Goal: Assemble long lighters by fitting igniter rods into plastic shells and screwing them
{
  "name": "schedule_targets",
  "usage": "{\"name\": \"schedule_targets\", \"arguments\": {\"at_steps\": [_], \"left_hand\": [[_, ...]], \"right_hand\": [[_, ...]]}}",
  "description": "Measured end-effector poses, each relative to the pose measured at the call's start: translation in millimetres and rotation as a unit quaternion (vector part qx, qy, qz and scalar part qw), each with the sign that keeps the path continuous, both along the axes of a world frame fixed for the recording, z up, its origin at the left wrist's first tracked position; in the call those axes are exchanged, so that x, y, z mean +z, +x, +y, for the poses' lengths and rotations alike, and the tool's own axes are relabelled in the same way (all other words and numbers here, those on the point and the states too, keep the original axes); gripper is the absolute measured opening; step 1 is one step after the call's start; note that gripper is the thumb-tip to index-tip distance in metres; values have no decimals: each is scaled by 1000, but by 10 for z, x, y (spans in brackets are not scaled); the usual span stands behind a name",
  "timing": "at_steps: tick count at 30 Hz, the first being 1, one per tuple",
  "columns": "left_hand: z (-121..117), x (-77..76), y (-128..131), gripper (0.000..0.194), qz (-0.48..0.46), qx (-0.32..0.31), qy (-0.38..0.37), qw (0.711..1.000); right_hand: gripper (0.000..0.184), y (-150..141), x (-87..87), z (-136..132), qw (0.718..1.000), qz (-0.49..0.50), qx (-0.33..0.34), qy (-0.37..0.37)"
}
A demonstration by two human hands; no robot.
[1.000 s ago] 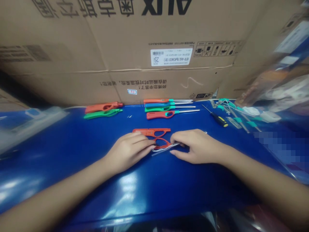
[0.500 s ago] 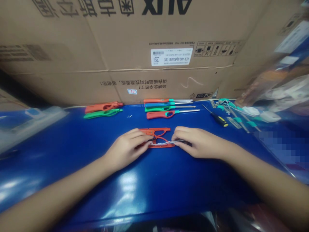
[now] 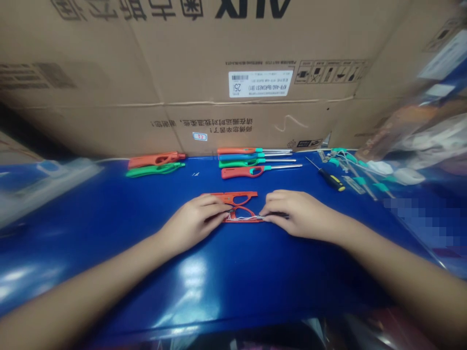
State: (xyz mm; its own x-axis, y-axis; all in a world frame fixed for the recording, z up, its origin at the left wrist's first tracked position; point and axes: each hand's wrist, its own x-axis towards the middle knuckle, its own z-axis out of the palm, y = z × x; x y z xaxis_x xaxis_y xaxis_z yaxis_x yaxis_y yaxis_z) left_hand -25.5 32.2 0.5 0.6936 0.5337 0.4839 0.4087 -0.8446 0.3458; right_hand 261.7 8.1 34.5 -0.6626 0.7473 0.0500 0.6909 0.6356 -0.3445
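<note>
Two orange-red lighter shell halves lie one behind the other on the blue table. The rear half (image 3: 241, 197) is partly under my left fingers, and the front half (image 3: 243, 210) has white wires (image 3: 242, 218) running along it. My left hand (image 3: 193, 216) is closed, pinching the left end of the wires and a small dark piece over the front half. At its right end, my right hand (image 3: 297, 214) pinches a thin metal rod (image 3: 260, 218) where the wires meet it; the fingers hide most of the rod.
Several long-nosed lighters (image 3: 241, 172) lie behind my hands, with orange and green lighter shells (image 3: 156, 159) further left. A screwdriver (image 3: 331, 180) and a pile of wired metal tubes (image 3: 359, 170) are at the right. A large cardboard box (image 3: 197, 112) stands along the back.
My right hand has lowered the rod's end toward the right tip of the front shell half. The wires now lie closer along the shell. My left hand has barely moved.
</note>
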Motion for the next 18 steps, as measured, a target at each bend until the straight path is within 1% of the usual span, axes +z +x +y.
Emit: {"name": "schedule_targets", "arguments": {"at_steps": [4, 7, 10, 15, 18], "left_hand": [[-6, -1, -2, 18, 8, 3, -2, 1000], [-14, -11, -2, 19, 10, 4, -1, 1000], [-22, -14, 2, 20, 8, 1, -6, 1000], [-30, -4, 4, 21, -1, 3, -19, 1000], [-32, -1, 6, 21, -1, 7, -18, 1000]], "right_hand": [[11, -7, 4, 27, 995, 49, -34, -74], [10, -25, 5, 30, 993, 63, -44, -87], [11, -41, -10, 27, 995, 47, -50, -69], [10, -43, -9, -12, 999, -30, -26, 19], [11, -52, 17, -45, 998, -46, -21, 29]]}}
